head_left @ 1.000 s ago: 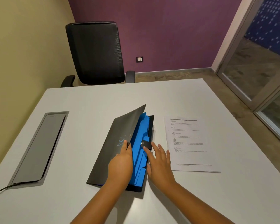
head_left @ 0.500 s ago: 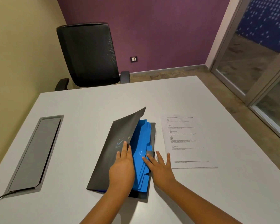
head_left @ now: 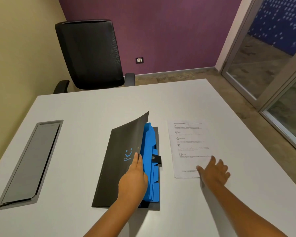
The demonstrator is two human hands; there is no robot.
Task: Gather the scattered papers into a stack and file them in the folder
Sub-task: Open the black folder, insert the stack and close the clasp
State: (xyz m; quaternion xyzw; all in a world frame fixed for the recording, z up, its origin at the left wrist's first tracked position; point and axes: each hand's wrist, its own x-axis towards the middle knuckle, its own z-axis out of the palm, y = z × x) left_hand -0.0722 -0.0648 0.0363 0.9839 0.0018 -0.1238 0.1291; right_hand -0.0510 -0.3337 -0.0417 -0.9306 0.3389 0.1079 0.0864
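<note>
Folder lies mid-desk, its dark cover lifted off the blue dividers by the left hand, fingers gripping the cover edge. Just right, papers lie stacked flat. The right hand, open with fingers spread, rests on their near corner.
</note>
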